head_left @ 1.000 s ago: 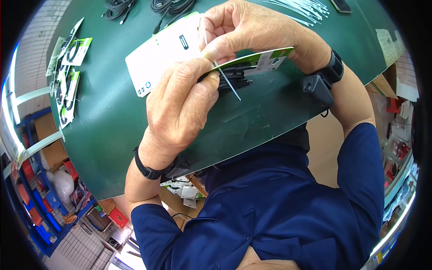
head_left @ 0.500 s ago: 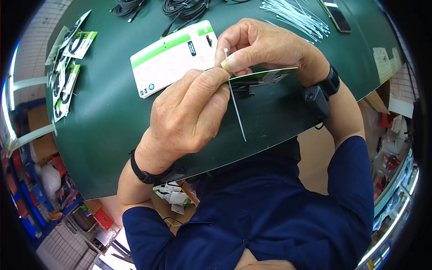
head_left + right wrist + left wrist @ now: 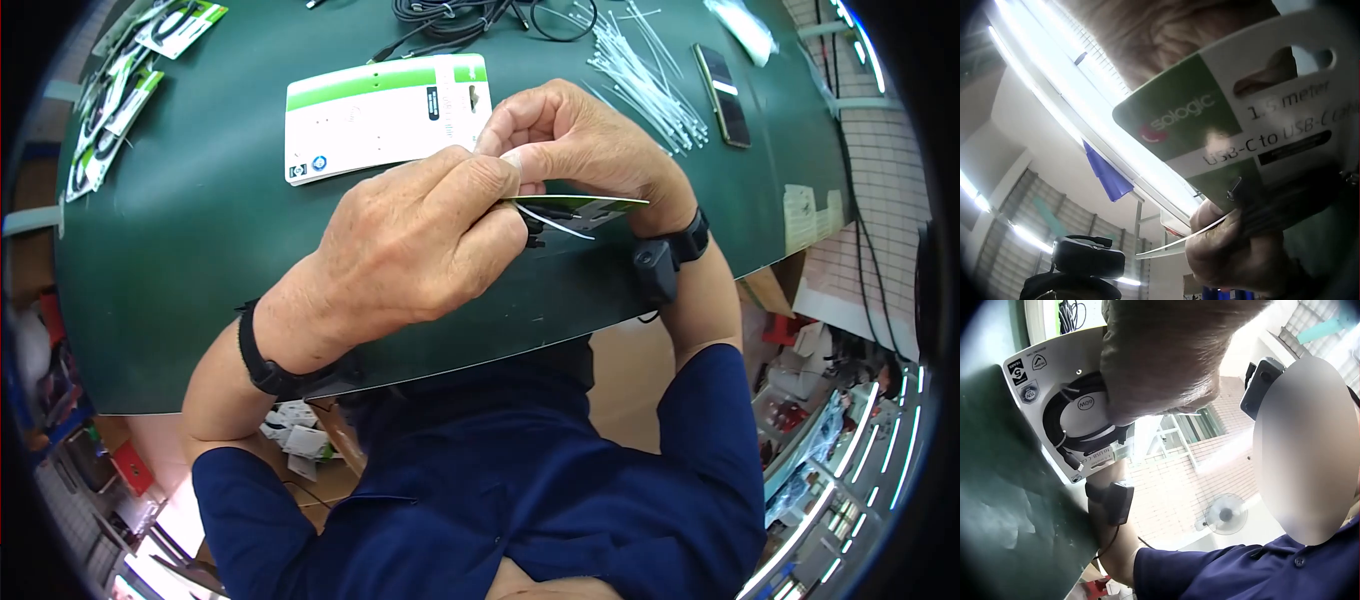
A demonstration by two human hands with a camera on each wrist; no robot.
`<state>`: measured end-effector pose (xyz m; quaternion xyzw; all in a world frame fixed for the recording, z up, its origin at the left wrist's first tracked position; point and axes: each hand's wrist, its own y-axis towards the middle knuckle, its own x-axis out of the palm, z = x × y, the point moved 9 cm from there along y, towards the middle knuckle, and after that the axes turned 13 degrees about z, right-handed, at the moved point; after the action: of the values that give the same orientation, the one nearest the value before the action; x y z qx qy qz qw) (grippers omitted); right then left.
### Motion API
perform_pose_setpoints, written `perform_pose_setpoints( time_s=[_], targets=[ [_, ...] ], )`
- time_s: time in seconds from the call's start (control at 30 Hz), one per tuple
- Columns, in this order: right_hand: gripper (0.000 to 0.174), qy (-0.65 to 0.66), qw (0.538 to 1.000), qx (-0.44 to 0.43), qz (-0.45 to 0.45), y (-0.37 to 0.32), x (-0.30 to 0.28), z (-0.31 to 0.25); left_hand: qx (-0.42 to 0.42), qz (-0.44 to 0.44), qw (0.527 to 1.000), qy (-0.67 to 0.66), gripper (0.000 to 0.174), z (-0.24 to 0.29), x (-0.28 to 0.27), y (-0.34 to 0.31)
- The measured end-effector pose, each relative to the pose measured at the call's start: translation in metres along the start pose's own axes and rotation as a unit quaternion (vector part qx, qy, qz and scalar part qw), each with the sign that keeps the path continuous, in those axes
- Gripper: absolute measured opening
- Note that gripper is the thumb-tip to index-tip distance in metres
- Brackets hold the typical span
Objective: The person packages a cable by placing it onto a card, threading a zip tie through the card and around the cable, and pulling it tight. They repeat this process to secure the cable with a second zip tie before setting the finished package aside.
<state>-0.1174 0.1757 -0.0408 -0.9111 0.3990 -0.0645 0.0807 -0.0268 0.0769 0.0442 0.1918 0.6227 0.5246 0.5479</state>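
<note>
Two hands, left [image 3: 430, 240] and right [image 3: 590, 145], fingers curled, pinching one cable card [image 3: 600, 204].

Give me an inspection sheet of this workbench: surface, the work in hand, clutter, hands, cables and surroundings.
Surface: green tabletop, light tape at the right end.
Work in hand: printed card bearing a coiled black cable, with a white tie sticking out.
Clutter: flat white-and-green packaging, loose white ties, phone, clear plastic bag.
Hands: left hand grips the card; right hand pinches close by, apparently at the tie; contact hidden.
Cables: dark bundle at the far side; carded cables far left.
Spills: nothing seen.
Surroundings: box of cards below the table's near edge.
</note>
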Motion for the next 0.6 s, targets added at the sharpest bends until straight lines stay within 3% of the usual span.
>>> perform_pose_setpoints(
  time_s=[0.13, 0.23, 0.27, 0.33, 0.37, 0.47, 0.5, 0.6],
  targets=[
    [0.02, -0.004, 0.999, 0.017, 0.035, -0.004, 0.0, -0.006, -0.043, 0.007, 0.999, -0.031, 0.02, -0.008, -0.005, 0.004],
    [0.02, -0.061, 0.993, 0.035, 0.094, -0.005, -0.014, -0.013, -0.163, -0.014, 0.981, -0.102, 0.019, -0.028, -0.007, 0.005],
    [0.021, -0.067, 0.987, -0.005, 0.144, -0.006, -0.033, -0.023, -0.163, -0.007, 0.982, -0.099, 0.019, -0.03, -0.01, 0.005],
    [0.022, -0.077, 0.964, -0.086, 0.239, -0.012, -0.064, -0.044, -0.266, -0.044, 0.955, -0.125, 0.017, -0.048, -0.005, -0.005],
    [0.022, -0.082, 0.965, -0.085, 0.234, -0.013, -0.063, -0.049, -0.317, -0.063, 0.936, -0.138, 0.018, -0.056, -0.001, -0.012],
    [0.028, -0.212, 0.895, -0.224, 0.324, -0.039, -0.052, -0.095, -0.389, -0.084, 0.906, -0.145, 0.016, -0.069, 0.004, -0.021],
    [0.028, -0.211, 0.896, -0.223, 0.321, -0.041, -0.044, -0.097, -0.422, -0.099, 0.888, -0.15, 0.015, -0.073, 0.007, -0.027],
    [0.036, -0.484, 0.78, -0.353, 0.183, -0.038, 0.028, -0.105, -0.425, -0.092, 0.888, -0.149, 0.013, -0.078, 0.007, -0.03]
  ],
)
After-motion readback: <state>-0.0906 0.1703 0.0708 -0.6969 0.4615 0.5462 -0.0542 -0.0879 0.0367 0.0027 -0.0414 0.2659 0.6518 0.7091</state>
